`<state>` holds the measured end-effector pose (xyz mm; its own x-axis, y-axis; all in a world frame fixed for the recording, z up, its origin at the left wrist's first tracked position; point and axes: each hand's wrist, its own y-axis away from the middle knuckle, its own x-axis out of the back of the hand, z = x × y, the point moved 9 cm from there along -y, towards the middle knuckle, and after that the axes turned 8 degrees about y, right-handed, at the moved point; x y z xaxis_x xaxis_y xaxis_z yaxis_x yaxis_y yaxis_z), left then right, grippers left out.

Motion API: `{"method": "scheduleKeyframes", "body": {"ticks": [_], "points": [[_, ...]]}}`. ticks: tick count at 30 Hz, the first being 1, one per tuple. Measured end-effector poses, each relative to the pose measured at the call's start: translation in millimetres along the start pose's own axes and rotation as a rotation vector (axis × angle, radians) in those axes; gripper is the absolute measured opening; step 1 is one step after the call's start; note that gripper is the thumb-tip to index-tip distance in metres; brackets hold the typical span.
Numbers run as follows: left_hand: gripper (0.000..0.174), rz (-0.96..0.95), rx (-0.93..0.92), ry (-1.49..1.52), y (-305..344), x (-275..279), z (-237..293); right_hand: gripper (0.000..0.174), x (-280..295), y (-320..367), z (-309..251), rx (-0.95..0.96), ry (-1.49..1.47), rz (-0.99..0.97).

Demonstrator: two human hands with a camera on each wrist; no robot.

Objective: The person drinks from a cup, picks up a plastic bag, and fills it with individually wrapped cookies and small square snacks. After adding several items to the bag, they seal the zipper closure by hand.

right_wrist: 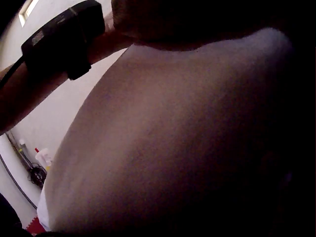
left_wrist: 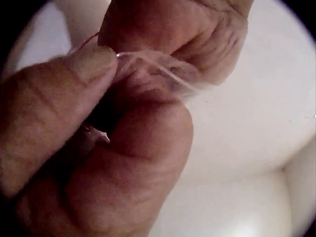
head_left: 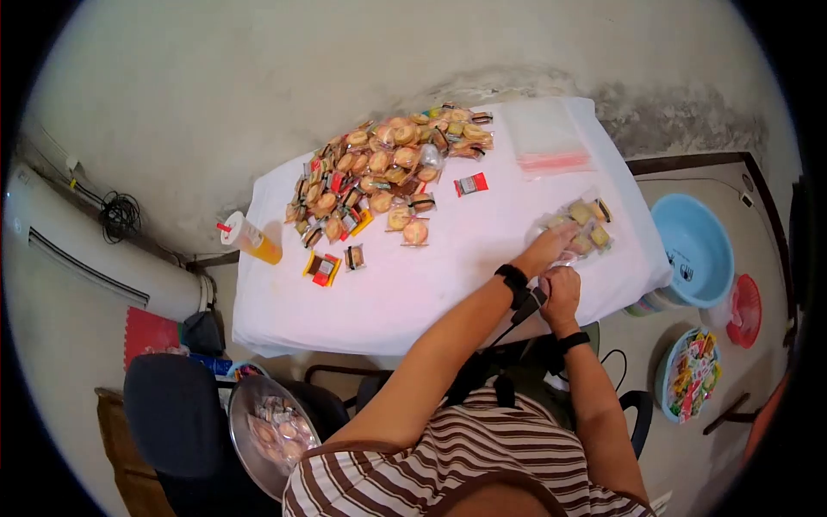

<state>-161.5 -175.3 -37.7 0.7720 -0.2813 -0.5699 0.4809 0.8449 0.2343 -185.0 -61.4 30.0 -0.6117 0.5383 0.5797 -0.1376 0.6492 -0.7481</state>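
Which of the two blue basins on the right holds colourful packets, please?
The lower blue basin, heaped with colourful packets; the upper blue basin shows only bare, printed plastic.

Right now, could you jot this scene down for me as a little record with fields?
Surface: table under a white cloth
Left hand: at a clear bag of wrapped snacks; the left hand's exact grip is hard to make out
Right hand: grips the bag's near end
Main pile: wrapped snacks, heaped toward the far left
Flat bags: far right, with a pinkish-red edge
Drink: cup with red straw, left side
Off the table: metal bowl of snacks, blue basin
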Motion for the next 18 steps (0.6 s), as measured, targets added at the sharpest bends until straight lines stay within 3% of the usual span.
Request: {"method": "scheduleKeyframes", "body": {"ticks": [7,10,12,14,16,18], "points": [[0.043,-0.167,-0.012,0.136,-21,-14,7,0.015,-2,-4,0,-0.015,0.001,-0.069],[0.039,-0.259,0.083,0.093,-5,-1,6,0.013,-3,-1,2,-0.005,0.008,-0.032],[0.031,-0.391,-0.268,-0.604,21,8,38,0.013,-1,-3,2,-0.003,-0.005,-0.031],[0.024,-0.399,-0.335,-0.629,40,36,70,0.013,-2,-3,2,-0.014,-0.02,-0.052],[0.024,-0.011,-0.007,-0.34,42,86,86,0.013,-2,-1,5,-0.041,-0.004,-0.033],[0.024,0.177,-0.189,-0.326,35,125,119,0.013,-4,-3,3,0.002,-0.016,-0.091]]}}
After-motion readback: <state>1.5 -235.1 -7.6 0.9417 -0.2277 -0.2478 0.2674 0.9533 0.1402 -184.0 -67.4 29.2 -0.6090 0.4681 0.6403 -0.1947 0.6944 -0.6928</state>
